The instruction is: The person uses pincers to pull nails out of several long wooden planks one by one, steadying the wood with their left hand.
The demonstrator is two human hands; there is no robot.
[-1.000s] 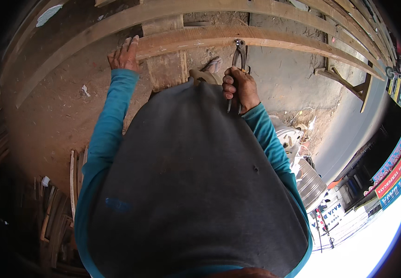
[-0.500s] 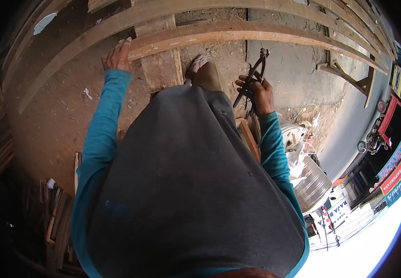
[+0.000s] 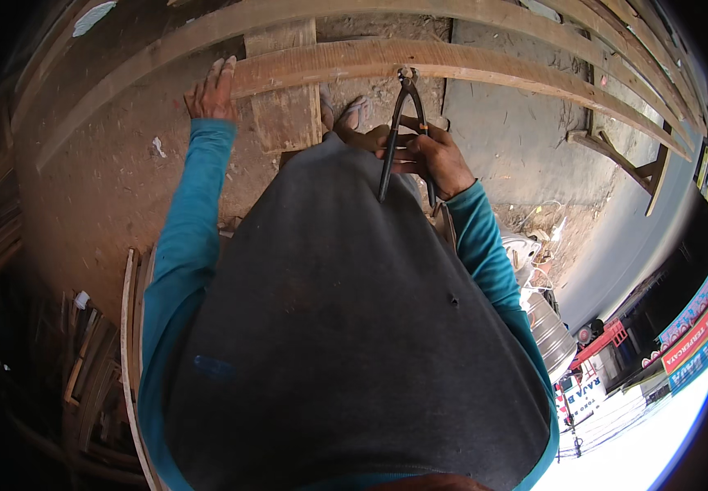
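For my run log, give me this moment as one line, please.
left hand: at left end of beam; right hand: holding pincers, handles spread; pincers' head: at beam's near edge; board: under beam

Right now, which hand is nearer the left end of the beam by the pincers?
Left. The left hand is at that end of the beam; the right hand is well to its right, holding the pincers.

Holds the left hand (image 3: 213, 94), back uppermost, out toward half past ten; holds the right hand (image 3: 438, 157) turned inward at one o'clock, loosely curled.
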